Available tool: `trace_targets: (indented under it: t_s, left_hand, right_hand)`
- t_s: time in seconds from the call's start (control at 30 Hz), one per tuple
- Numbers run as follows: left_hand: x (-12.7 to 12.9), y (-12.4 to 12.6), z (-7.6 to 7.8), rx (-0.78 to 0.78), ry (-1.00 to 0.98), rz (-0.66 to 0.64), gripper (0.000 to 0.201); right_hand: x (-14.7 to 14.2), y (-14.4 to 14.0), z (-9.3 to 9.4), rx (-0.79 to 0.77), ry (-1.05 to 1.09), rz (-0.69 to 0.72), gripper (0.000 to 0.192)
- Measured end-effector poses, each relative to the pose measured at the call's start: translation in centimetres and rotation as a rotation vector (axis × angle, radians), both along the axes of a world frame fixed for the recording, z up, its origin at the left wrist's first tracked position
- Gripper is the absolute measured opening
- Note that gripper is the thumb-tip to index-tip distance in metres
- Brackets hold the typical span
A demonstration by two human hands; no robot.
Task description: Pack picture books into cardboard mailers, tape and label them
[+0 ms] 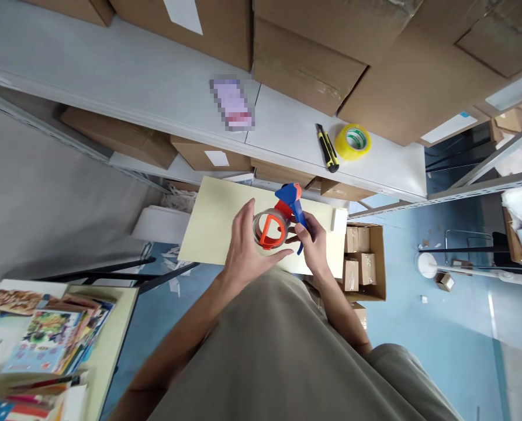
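I hold a tape dispenser (287, 207) with a blue handle and an orange frame over a pale yellow board (212, 225). My left hand (247, 245) cups the clear tape roll (270, 229) on the dispenser's orange hub. My right hand (313, 240) grips the blue handle from the right. Both hands are close together above the board's middle.
A grey shelf (133, 82) above carries cardboard boxes, a yellow-black utility knife (327, 147) and a yellow tape roll (353, 141). An open carton (377, 263) with small boxes sits on the blue floor at right. Stacked colourful booklets (45, 339) lie on a table at lower left.
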State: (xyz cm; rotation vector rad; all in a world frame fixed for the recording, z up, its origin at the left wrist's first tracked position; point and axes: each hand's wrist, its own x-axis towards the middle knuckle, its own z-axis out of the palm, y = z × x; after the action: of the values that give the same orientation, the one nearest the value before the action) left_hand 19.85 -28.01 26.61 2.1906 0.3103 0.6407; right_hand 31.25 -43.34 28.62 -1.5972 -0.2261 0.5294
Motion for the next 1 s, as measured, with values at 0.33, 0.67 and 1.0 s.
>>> trace_targets:
  t_s: [0.33, 0.67, 1.0]
  left_hand:
    - [-0.4, 0.9, 0.5, 0.106, -0.031, -0.09, 0.11]
    - [-1.4, 2.3, 0.6, -0.173, 0.039, -0.122, 0.121]
    - [-2.2, 4.6, 1.2, -0.493, 0.103, -0.325, 0.092]
  right_hand:
    - [-0.1, 0.7, -0.2, -0.015, -0.016, 0.008, 0.057]
    - [-0.4, 0.5, -0.4, 0.049, 0.075, -0.002, 0.058]
    - [-2.0, -0.4, 0.2, 0.1, 0.153, 0.033, 0.062]
